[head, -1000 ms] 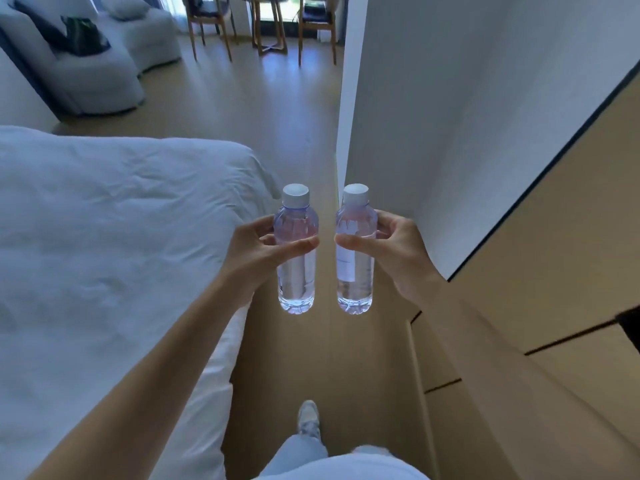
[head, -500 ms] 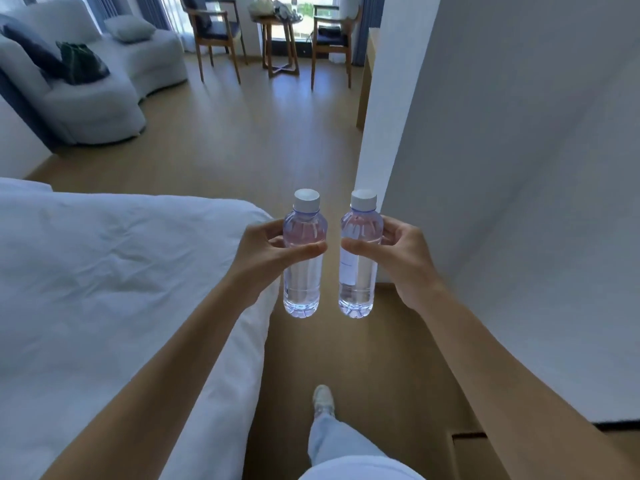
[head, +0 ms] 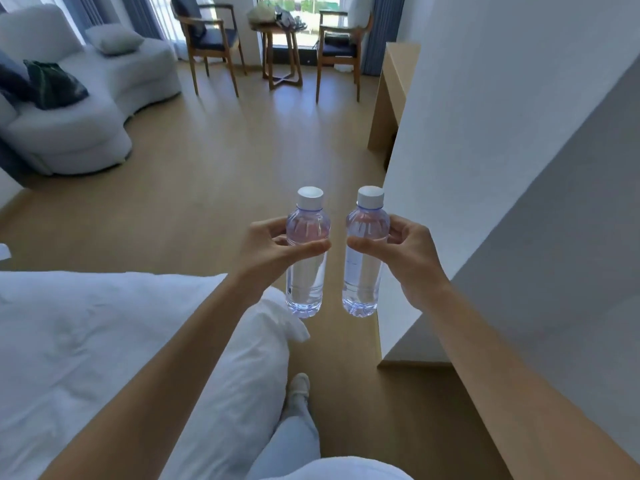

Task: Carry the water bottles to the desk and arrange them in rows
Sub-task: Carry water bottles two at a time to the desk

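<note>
Two clear water bottles with white caps are held upright side by side in front of me, above the wooden floor. My left hand (head: 268,249) grips the left bottle (head: 306,278) around its upper body, thumb across the front. My right hand (head: 407,254) grips the right bottle (head: 363,278) the same way. A small gap separates the bottles. A light wooden desk (head: 394,81) shows ahead on the right, partly hidden behind a white wall corner.
A white bed (head: 104,358) fills the lower left. The white wall (head: 502,150) runs along the right. Ahead lie open wooden floor (head: 225,161), a grey sofa (head: 86,109), two wooden chairs and a small round table (head: 277,36) by the window.
I have walked forward along the bed's side. The bed's end and the wall corner are nearer, and more of the room and the desk have come into view. Both hands keep their bottles.
</note>
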The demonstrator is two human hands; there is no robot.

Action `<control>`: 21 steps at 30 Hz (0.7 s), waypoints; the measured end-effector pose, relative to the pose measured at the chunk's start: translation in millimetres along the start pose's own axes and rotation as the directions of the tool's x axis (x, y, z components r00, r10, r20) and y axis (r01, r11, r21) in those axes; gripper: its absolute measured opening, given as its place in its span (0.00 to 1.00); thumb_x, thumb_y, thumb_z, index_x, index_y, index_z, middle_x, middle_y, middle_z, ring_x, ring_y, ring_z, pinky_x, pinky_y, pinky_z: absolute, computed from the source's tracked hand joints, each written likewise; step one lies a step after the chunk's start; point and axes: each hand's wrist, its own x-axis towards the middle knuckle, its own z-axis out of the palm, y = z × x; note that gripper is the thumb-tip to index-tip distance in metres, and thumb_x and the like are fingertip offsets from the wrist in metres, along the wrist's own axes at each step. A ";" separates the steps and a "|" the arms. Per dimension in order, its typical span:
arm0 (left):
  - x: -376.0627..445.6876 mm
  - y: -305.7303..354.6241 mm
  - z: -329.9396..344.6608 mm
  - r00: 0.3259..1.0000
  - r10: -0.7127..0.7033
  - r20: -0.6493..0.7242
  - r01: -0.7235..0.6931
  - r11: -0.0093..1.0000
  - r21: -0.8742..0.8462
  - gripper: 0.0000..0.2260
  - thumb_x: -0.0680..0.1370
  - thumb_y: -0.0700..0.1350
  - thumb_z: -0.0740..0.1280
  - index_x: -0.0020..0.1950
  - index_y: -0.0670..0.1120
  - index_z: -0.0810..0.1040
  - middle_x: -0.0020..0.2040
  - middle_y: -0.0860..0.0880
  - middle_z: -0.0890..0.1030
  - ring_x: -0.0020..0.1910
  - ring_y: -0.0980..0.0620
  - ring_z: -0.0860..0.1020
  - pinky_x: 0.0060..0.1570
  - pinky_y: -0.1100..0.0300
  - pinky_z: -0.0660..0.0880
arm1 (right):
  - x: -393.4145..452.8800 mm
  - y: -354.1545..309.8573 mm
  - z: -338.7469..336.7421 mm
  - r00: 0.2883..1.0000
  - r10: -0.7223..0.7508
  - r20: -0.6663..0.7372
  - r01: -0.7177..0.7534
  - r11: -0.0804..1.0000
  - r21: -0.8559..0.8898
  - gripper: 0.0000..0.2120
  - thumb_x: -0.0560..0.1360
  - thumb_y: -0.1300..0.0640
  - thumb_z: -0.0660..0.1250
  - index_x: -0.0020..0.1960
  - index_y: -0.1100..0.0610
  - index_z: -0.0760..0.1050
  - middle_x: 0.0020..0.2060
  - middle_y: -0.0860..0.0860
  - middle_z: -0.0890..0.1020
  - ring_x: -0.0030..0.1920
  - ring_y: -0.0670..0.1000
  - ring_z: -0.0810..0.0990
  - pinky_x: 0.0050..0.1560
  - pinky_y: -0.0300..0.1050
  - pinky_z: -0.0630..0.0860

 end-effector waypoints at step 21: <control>583.9 -14.4 -17.1 0.985 -0.027 0.171 0.029 1.000 -0.011 0.13 0.65 0.45 0.81 0.48 0.49 0.86 0.46 0.49 0.87 0.46 0.51 0.85 0.40 0.67 0.78 | 534.3 9.4 -28.5 0.981 -0.002 -0.194 0.006 1.000 0.022 0.14 0.67 0.57 0.80 0.49 0.44 0.83 0.44 0.44 0.87 0.45 0.43 0.85 0.40 0.31 0.78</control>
